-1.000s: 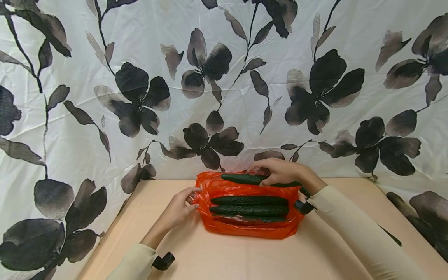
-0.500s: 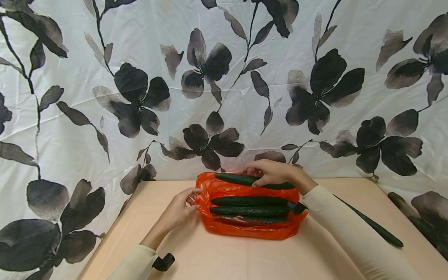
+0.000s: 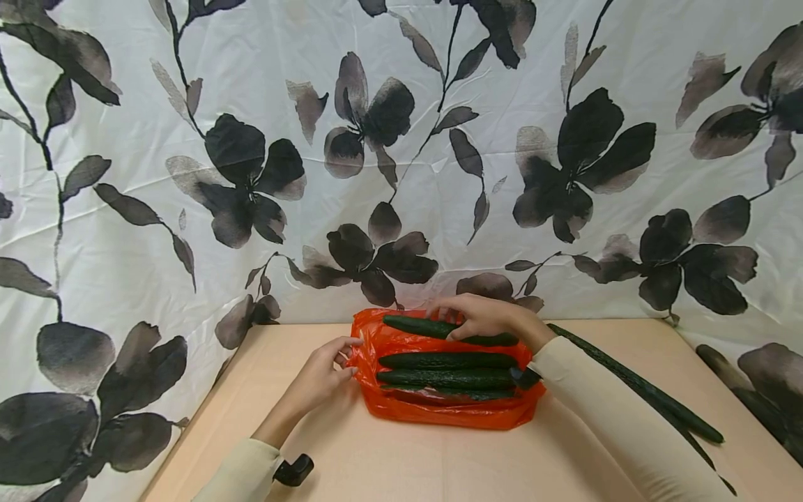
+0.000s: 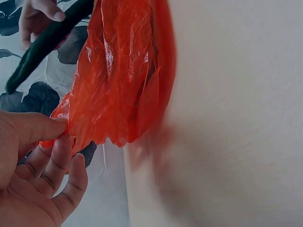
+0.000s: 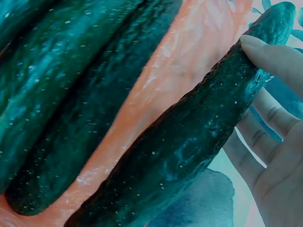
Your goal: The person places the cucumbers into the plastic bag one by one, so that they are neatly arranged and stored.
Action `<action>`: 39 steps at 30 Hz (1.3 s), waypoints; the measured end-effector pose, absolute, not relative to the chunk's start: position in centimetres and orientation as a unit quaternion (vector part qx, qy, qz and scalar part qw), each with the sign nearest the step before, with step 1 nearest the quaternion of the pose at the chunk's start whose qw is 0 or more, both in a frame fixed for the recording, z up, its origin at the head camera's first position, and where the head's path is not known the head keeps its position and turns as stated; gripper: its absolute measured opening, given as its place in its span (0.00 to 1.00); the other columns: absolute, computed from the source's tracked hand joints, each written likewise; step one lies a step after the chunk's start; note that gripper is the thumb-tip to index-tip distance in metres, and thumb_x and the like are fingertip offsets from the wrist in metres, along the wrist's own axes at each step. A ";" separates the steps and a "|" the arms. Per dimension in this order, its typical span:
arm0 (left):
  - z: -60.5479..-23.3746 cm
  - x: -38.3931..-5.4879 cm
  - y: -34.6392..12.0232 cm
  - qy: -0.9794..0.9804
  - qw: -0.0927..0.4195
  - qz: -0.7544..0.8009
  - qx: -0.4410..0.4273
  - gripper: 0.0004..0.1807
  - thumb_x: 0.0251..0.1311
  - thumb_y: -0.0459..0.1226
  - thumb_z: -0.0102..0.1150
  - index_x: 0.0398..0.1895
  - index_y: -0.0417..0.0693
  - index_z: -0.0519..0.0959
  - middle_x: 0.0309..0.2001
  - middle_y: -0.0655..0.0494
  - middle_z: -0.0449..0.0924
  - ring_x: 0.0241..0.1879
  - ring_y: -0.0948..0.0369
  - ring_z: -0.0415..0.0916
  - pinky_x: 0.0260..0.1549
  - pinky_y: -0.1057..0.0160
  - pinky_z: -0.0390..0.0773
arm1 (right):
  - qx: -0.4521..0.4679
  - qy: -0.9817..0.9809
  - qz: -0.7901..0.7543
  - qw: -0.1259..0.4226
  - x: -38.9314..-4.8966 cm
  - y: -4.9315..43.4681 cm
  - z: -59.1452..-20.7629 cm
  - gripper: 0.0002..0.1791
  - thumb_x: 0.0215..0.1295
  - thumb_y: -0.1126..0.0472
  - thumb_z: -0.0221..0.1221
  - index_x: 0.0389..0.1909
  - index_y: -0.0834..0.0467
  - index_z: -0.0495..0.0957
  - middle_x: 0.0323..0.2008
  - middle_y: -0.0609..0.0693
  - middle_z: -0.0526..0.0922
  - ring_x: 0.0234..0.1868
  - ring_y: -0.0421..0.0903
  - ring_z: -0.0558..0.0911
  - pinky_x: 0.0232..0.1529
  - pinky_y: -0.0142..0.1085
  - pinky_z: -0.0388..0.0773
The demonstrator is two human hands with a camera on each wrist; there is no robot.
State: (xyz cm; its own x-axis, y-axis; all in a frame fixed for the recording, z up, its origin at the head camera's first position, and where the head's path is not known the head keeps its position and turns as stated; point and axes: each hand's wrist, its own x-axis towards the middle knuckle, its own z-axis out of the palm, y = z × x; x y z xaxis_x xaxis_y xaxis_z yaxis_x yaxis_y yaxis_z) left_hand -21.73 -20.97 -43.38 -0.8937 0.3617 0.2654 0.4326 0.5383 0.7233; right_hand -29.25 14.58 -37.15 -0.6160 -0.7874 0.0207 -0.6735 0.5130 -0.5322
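Note:
An orange-red plastic bag (image 3: 445, 416) lies on the table with several dark green cucumbers (image 3: 447, 378) on it, side by side. My left hand (image 3: 323, 366) pinches the bag's left edge between thumb and forefinger, plain in the left wrist view, where the other fingers are loosely bent. Over the bag's far side, my right hand (image 3: 483, 317) holds a single cucumber (image 3: 408, 325) around its middle, roughly parallel to the others. The right wrist view shows the thumb (image 5: 258, 47) on one side of this cucumber and fingers on the other.
More long cucumbers (image 3: 665, 401) lie slanted on the table (image 3: 389, 467) at the right, partly behind the right sleeve (image 3: 602, 404). A white cloth (image 3: 464, 209) with dark flowers hangs at the table's far edge.
My right hand has shifted left and slightly down with its cucumber, over the bag. The forearm's shift uncovers more of the cucumbers at the right. My left hand has stayed put.

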 end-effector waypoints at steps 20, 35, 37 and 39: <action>-43.3 -21.5 -21.2 -0.875 0.033 -0.425 -0.230 0.27 0.56 0.21 0.65 0.61 0.39 0.77 0.39 0.52 0.80 0.35 0.57 0.77 0.35 0.61 0.80 | -0.392 0.885 -0.209 0.140 -30.0 13.5 -39.3 0.29 0.66 0.58 0.68 0.66 0.41 0.72 0.52 0.46 0.79 0.53 0.45 0.77 0.58 0.48 0.77; -43.2 -21.1 -21.6 -0.874 0.030 -0.425 -0.235 0.27 0.55 0.21 0.66 0.60 0.39 0.78 0.39 0.52 0.80 0.35 0.57 0.77 0.36 0.61 0.80 | -0.388 0.897 -0.171 0.126 -29.5 12.5 -40.6 0.28 0.66 0.59 0.68 0.65 0.44 0.73 0.50 0.45 0.80 0.51 0.45 0.79 0.54 0.45 0.77; -43.1 -21.1 -21.7 -0.873 0.030 -0.425 -0.236 0.26 0.55 0.22 0.66 0.60 0.39 0.78 0.38 0.52 0.80 0.35 0.57 0.77 0.36 0.61 0.80 | -0.401 0.891 -0.175 0.123 -29.5 12.4 -40.7 0.27 0.67 0.61 0.66 0.66 0.48 0.73 0.51 0.47 0.81 0.51 0.47 0.80 0.54 0.46 0.78; -43.1 -21.0 -21.8 -0.873 0.030 -0.426 -0.236 0.26 0.55 0.21 0.66 0.60 0.39 0.78 0.38 0.52 0.80 0.35 0.57 0.78 0.36 0.61 0.80 | -0.406 0.886 -0.187 0.125 -29.5 12.4 -40.7 0.27 0.67 0.64 0.65 0.66 0.52 0.73 0.51 0.52 0.82 0.50 0.49 0.82 0.54 0.48 0.79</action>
State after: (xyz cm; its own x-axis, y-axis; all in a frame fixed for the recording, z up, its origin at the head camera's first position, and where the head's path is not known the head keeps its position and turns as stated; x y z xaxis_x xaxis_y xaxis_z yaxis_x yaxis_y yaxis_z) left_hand -21.03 -21.80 -43.11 -0.8866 0.3870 0.2535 0.4379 0.5254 0.7295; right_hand -29.47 12.35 -40.70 -0.6390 -0.7661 -0.0689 -0.6727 0.6001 -0.4328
